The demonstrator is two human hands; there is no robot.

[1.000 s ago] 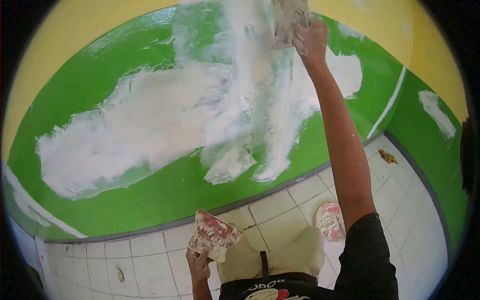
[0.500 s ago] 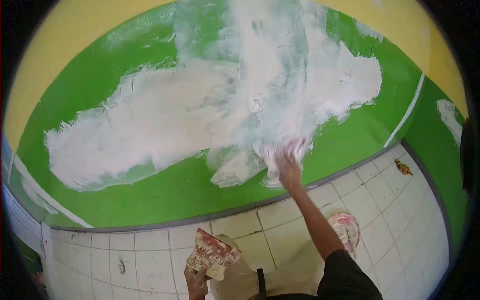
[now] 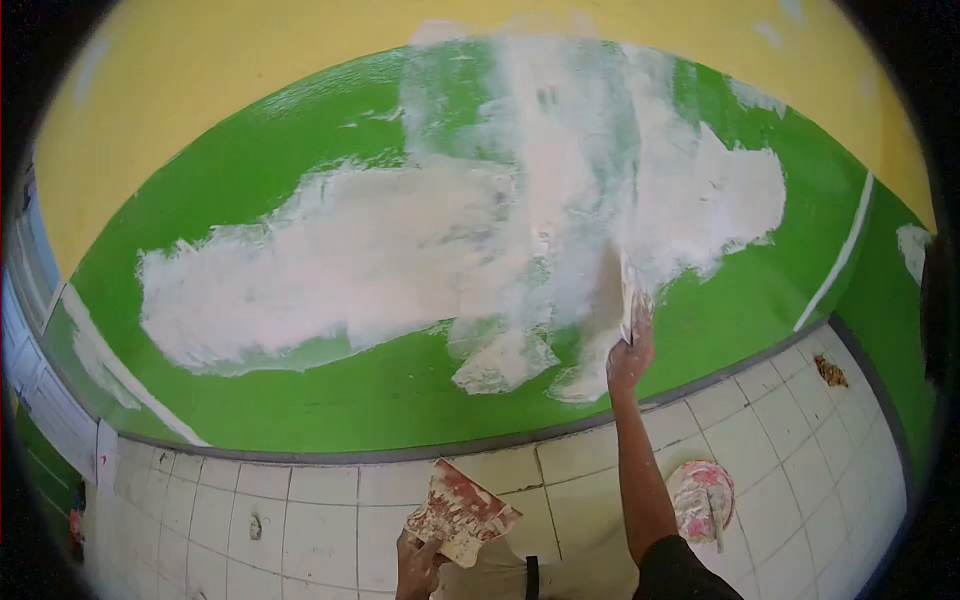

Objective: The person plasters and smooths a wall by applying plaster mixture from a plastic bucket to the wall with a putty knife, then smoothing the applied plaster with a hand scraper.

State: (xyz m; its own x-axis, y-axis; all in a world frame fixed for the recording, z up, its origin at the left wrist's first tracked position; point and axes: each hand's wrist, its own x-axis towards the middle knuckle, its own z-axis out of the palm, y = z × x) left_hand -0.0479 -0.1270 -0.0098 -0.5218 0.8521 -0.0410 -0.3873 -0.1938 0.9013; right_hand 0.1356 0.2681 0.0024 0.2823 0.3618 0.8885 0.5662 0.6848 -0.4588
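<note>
Far left a white door (image 3: 55, 400) is standing, bottom centre the left hand (image 3: 418, 563) is gripping a stained board (image 3: 460, 510) in curled fingers, right of centre the right hand (image 3: 630, 362) is clasping a trowel (image 3: 628, 300) just above its bent fingers, and lower right a pink-rimmed tub (image 3: 700, 465) is sitting on tiles (image 3: 600, 490).

The bottom edge crops the left hand (image 3: 418, 562) at the wrist and the sleeve (image 3: 682, 574); 1 brown scrap (image 3: 830, 371) and 1 pale scrap (image 3: 255, 527) are too small to identify.

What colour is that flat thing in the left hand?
The flat thing is dull red, smeared off-white, clearest in the head view.
</note>
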